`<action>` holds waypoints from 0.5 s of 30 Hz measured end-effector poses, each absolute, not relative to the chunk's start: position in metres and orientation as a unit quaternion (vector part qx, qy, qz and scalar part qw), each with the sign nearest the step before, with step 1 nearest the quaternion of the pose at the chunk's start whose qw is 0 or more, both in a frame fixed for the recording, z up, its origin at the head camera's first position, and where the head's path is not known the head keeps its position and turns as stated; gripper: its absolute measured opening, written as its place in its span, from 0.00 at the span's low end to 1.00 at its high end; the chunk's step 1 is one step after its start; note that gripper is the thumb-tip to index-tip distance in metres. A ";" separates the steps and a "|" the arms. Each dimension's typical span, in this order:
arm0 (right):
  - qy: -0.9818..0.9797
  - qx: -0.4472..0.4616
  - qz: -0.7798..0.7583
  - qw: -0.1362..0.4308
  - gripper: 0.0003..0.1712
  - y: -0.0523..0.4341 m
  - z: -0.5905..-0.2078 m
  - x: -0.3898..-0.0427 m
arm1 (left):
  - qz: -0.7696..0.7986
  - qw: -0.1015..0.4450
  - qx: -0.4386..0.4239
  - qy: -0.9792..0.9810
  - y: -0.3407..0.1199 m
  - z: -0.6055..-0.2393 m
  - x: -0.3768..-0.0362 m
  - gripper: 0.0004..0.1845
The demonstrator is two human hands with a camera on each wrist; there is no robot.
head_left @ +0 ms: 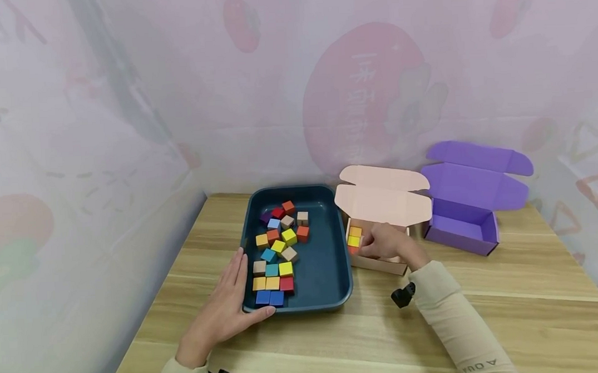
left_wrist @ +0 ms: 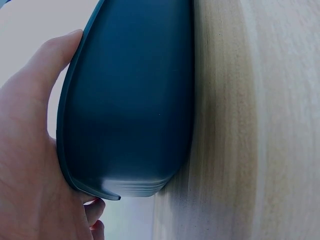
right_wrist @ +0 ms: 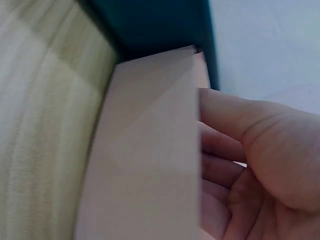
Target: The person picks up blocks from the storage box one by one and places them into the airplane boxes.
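My left hand (head_left: 224, 306) rests against the near left corner of a dark blue tray (head_left: 328, 285). Its fingers lie straight along the left rim, the thumb over the near rim. Inside the tray are several coloured wooden cubes (head_left: 285, 269), some in rows at the near left, others scattered farther back. My right hand (head_left: 385, 240) reaches into an open peach cardboard box (head_left: 382, 265), pinching an orange-red cube (head_left: 353, 250) at its left end. A yellow cube (head_left: 354, 241) and an orange cube (head_left: 355, 231) line up behind it. In the right wrist view the box wall (right_wrist: 145, 150) hides the fingertips.
An open purple cardboard box (head_left: 462, 240) stands right of the peach one, its lid (head_left: 471, 184) raised at the back. The wooden table (head_left: 336, 346) meets a printed cloth wall (head_left: 276, 126) behind. The peach lid (head_left: 382, 202) leans back behind its box.
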State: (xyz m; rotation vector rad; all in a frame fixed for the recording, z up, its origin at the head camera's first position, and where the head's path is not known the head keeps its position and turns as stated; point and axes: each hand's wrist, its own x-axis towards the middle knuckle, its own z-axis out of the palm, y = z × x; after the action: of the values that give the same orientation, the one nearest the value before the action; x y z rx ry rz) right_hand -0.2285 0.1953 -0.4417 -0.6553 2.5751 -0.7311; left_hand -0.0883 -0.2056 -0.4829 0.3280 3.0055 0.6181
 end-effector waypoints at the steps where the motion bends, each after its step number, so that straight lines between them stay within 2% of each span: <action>1: 0.919 -0.231 -0.256 0.191 0.17 0.195 -0.438 -0.228 | 0.200 0.027 0.106 0.974 -0.206 -0.483 -0.088 0.72; 15: 0.916 -0.269 -0.262 0.141 0.11 0.157 -0.372 -0.227 | 0.207 0.029 0.108 0.972 -0.205 -0.480 -0.088 0.71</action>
State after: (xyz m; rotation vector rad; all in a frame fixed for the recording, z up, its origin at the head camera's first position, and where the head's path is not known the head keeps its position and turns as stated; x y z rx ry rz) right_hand -0.2266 0.1567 -0.3723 -0.7771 2.6458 -0.7556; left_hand -0.0879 -0.2050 -0.4804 0.3335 2.9982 0.6370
